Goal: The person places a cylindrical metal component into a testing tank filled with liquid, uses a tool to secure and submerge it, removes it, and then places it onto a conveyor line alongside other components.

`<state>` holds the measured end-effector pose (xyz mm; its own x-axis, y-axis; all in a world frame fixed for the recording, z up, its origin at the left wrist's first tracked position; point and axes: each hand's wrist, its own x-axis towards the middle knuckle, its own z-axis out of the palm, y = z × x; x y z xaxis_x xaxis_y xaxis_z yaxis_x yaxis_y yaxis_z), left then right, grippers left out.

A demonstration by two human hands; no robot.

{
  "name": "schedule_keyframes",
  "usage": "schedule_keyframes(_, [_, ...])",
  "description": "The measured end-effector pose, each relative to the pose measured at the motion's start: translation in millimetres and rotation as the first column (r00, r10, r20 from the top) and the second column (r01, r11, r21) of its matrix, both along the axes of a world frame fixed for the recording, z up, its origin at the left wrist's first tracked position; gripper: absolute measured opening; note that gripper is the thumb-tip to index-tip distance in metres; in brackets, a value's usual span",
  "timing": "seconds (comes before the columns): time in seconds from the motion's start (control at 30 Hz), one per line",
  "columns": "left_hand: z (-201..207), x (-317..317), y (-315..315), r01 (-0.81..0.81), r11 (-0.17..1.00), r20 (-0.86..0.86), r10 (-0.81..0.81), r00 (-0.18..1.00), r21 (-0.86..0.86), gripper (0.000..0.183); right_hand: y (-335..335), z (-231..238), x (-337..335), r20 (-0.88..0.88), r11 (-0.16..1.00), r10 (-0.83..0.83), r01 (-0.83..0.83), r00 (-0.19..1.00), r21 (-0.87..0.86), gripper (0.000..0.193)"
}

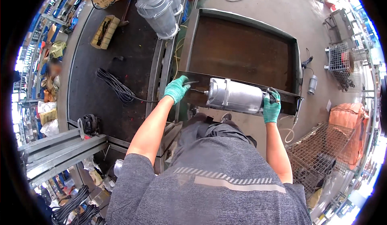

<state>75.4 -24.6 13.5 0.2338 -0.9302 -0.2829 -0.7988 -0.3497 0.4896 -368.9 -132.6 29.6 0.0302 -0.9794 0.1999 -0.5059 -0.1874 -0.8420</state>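
Note:
A silver-grey cylindrical pump lies on its side in front of me, over the near edge of the large tank. My right hand, in a green glove, is closed around the fitting at its right end. From the pump's left end a black cable runs toward my left hand, also gloved in green. The fingers there are closed on the cable. A thin dark piece sticks out beside these fingers; I cannot tell what it is. More cable leads left to a loose coil on the dark bench.
More grey pumps stand upright at the bench's far right corner. A yellowish bin sits on the dark bench. Wire baskets and an orange-brown sack are at my right. Another pump stands on the floor beyond the tank.

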Motion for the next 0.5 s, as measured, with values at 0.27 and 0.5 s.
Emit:
schedule_keyframes(0.27, [27, -15, 1, -0.504, 0.801, -0.468, 0.328, 0.820, -0.323, 0.015, 0, 3, 2, -0.031, 0.999, -0.032, 0.032, 0.999, -0.002, 0.017])
schedule_keyframes(0.5, [32, -7, 28, -0.286, 0.938, -0.667, 0.087, 0.740, -0.195, 0.017, 5, 2, 6, -0.053, 0.999, -0.029, 0.029, 0.998, 0.012, 0.017])
